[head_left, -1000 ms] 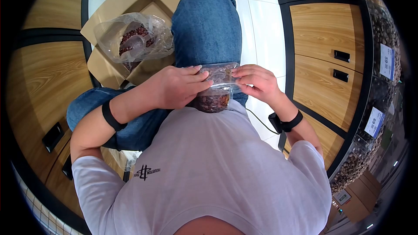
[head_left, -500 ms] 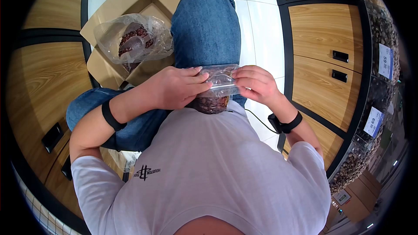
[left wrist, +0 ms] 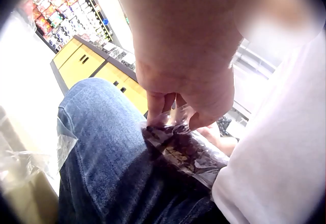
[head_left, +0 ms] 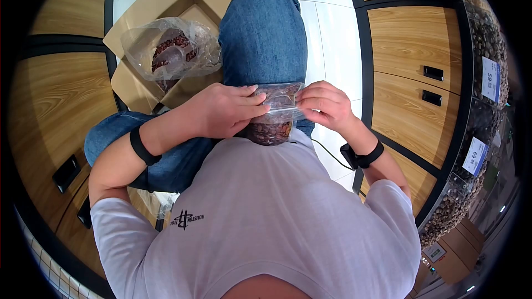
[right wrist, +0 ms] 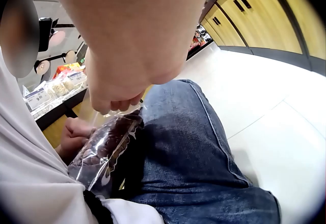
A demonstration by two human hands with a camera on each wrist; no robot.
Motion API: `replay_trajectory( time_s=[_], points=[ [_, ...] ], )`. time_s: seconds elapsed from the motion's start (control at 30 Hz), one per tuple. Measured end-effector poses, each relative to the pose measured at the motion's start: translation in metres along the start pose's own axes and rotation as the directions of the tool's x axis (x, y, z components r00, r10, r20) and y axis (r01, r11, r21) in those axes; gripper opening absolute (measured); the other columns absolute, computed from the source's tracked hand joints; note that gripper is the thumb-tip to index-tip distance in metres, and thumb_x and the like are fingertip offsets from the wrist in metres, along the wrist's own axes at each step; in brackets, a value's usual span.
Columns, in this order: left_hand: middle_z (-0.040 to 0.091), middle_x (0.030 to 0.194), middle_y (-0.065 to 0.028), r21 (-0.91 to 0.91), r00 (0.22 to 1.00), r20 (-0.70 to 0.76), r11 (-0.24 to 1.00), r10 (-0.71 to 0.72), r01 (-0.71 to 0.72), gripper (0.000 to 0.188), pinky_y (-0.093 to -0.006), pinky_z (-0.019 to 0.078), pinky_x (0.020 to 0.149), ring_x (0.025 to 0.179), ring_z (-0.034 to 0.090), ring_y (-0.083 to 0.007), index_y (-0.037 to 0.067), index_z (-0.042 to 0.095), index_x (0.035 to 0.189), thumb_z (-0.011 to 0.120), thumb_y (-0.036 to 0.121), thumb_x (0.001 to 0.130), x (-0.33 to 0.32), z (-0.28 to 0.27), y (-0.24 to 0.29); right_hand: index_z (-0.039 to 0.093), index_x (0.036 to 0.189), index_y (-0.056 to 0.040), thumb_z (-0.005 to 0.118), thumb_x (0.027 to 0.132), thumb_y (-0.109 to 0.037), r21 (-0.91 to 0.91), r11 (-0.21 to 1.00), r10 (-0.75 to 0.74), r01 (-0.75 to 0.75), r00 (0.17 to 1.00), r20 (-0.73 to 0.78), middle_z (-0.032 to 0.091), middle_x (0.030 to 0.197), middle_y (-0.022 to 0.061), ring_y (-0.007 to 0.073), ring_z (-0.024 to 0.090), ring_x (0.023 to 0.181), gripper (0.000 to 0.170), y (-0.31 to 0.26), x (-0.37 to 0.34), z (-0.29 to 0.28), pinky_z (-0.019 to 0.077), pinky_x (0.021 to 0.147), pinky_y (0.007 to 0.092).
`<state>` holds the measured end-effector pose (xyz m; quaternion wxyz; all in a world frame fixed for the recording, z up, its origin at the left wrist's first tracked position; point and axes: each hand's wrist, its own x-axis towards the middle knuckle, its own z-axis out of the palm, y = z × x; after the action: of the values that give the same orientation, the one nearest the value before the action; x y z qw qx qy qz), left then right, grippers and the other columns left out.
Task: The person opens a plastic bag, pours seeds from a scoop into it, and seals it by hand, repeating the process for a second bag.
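Observation:
A clear plastic zip bag (head_left: 270, 131) with dark red-brown dried pieces in its lower part lies on the lap, against the shirt. My left hand (head_left: 230, 109) grips its upper left side, fingers laid across the film. At the right end of the seal strip, the fingertips of my right hand (head_left: 327, 105) pinch the film. In the left wrist view, the left hand (left wrist: 186, 91) holds the top edge of the bag (left wrist: 188, 155) between thumb and fingers. The right wrist view shows the bag (right wrist: 109, 142) below the curled right fingers (right wrist: 119, 105).
An open cardboard box (head_left: 149, 3) stands on the floor at the far left, holding a large clear bag (head_left: 174, 50) with more dark red pieces. Wooden cabinets (head_left: 415, 44) flank both sides. Bins of dry goods (head_left: 449, 210) with price tags line the right.
The bag's upper film and seal strip have come slightly down over the contents. My right fingers have shifted a little along the right edge; the left hand stays nearly still.

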<state>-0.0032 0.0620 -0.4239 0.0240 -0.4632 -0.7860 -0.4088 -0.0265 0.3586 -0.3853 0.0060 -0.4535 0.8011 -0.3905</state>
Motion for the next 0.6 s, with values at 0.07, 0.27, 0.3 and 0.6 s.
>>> replay_trajectory(
  time_s=[0.07, 0.27, 0.3, 0.6],
  points=[
    [0.07, 0.114, -0.0081, 0.0, 1.0, -0.004, 1.0, 0.002, -0.002, 0.034, -0.0342, 0.06, 0.074, 0.102, 0.07, -0.0263, 0.012, 0.069, 0.111, 0.073, 0.012, 0.077, 0.0, 0.001, -0.001, 0.068, 0.088, -0.0032, 0.078, 0.067, 0.004, 0.013, 1.0, -0.012, 0.012, 1.0, -0.009, 0.068, 0.089, 0.0084, 0.0243, 0.067, 0.082, 0.024, 0.002, -0.001, 0.001, 0.0557, 0.072, 0.0333],
    [0.07, 0.113, -0.0087, -0.005, 1.0, 0.001, 1.0, 0.002, -0.002, 0.033, -0.0345, 0.0599, 0.074, 0.102, 0.07, -0.0267, 0.012, 0.069, 0.11, 0.073, 0.012, 0.077, 0.0, 0.0, -0.001, 0.069, 0.088, -0.0053, 0.077, 0.064, 0.006, -0.004, 0.999, 0.045, -0.045, 0.999, -0.008, 0.064, 0.086, 0.0065, 0.0244, 0.062, 0.077, 0.028, -0.002, -0.003, 0.007, 0.0534, 0.069, 0.0339],
    [0.07, 0.113, -0.0089, -0.006, 1.0, 0.003, 1.0, -0.001, 0.001, 0.033, -0.0347, 0.0599, 0.075, 0.102, 0.07, -0.0269, 0.012, 0.069, 0.11, 0.073, 0.012, 0.077, 0.0, 0.0, 0.0, 0.069, 0.088, -0.0053, 0.077, 0.064, 0.006, -0.003, 0.999, 0.045, -0.045, 0.999, -0.008, 0.064, 0.086, 0.0065, 0.0244, 0.062, 0.077, 0.028, -0.002, -0.003, 0.008, 0.0534, 0.069, 0.0339],
    [0.07, 0.113, -0.0123, -0.011, 1.0, 0.001, 1.0, 0.009, -0.009, 0.033, -0.0358, 0.0594, 0.079, 0.101, 0.07, -0.029, 0.01, 0.068, 0.109, 0.072, 0.01, 0.076, 0.001, -0.002, -0.001, 0.069, 0.085, -0.0065, 0.076, 0.062, 0.007, 0.03, 0.999, 0.04, -0.038, 0.996, -0.085, 0.063, 0.083, 0.0055, 0.024, 0.061, 0.075, 0.028, -0.002, 0.002, 0.019, 0.0518, 0.068, 0.0329]
  ],
)
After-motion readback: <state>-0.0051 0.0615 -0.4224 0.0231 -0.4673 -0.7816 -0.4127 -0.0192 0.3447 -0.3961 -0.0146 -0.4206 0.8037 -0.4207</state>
